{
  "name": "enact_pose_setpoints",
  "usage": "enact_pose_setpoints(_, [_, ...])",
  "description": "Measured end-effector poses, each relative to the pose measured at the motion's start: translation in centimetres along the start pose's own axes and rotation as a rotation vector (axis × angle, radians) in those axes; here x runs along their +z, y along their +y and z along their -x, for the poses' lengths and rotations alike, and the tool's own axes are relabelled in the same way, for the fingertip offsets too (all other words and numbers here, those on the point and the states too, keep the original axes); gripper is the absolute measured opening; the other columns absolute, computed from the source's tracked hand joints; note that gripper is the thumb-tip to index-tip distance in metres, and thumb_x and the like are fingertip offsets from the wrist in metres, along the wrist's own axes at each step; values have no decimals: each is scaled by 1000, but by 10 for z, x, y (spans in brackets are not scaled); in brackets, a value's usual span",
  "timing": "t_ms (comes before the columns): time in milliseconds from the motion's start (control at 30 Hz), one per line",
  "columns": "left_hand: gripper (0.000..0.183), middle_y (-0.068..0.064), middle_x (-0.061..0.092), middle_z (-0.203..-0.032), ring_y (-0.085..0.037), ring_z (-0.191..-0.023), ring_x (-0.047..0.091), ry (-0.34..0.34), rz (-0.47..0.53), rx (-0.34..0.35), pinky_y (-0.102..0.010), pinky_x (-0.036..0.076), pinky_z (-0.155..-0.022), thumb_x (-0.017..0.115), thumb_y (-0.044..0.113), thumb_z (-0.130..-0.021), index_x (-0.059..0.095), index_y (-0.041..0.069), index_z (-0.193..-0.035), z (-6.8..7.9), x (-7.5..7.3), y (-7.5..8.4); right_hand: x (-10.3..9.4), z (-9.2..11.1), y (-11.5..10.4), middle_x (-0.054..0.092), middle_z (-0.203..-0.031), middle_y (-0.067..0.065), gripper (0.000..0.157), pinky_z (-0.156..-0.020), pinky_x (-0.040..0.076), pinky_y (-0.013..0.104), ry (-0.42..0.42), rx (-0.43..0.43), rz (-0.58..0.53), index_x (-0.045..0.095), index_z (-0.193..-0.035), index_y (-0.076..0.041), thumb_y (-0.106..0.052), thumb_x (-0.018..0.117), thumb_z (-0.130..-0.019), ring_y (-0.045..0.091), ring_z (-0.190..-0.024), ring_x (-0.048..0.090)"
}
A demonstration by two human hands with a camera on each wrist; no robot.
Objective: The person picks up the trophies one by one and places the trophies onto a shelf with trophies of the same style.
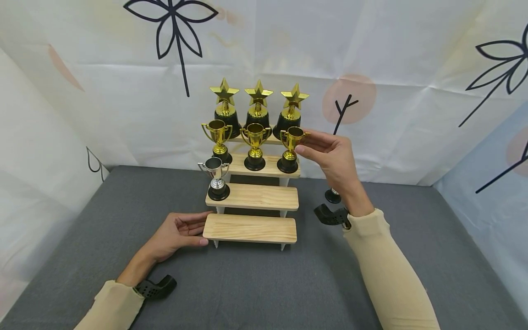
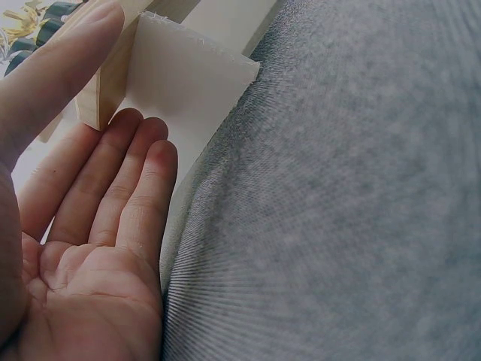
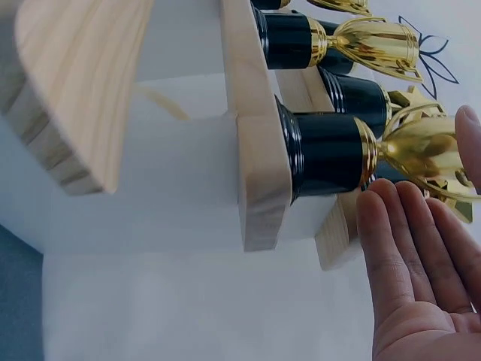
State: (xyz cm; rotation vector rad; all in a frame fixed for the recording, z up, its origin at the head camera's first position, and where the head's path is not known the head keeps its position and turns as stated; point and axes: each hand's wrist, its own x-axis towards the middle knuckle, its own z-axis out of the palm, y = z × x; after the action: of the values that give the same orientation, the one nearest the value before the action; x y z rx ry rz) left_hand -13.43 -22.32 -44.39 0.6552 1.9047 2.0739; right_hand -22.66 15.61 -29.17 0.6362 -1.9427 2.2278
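Observation:
A gold cup trophy (image 1: 290, 145) with a black base stands at the right end of the second shelf from the top. My right hand (image 1: 330, 153) is at its right side, thumb close to the cup and straight fingers beside the handle; in the right wrist view the fingers (image 3: 394, 248) lie along the cup and base. My left hand (image 1: 177, 236) is beside the left end of the lowest wooden step (image 1: 249, 228), fingers extended and thumb apart. In the left wrist view its fingertips (image 2: 154, 128) are right at the step's white support (image 2: 188, 75).
Two more gold cups (image 1: 255, 142) share that shelf, with three gold star trophies (image 1: 257, 98) on the top one. A silver cup (image 1: 216, 176) stands left on the third shelf (image 1: 264, 196). Behind the right wrist, another trophy's black base (image 1: 332, 196) shows on the grey table (image 1: 247, 288).

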Motion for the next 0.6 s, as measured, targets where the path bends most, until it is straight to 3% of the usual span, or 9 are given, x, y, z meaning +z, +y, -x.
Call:
enact_pose_setpoints(267, [73,-27,52,-143,-18,-124,61,5,-9,-4,-34,52,-102,79,-14,-79,41,-22,-141,0,0,0,-10,10,2,77,-105,6,45,-90,61,34,4,1,-41,59,-129,17,19,70,-85,19,-100,73])
enact_pose_setpoints(600, [73,-23,55,-142,-18,-124,61,6,-10,-6,-35,53,-102,79,-13,-79,41,-22,-141,0,0,0,-19,25,2,76,-107,10,41,-93,60,34,19,16,-4,66,-126,9,14,73,-86,22,-101,73])
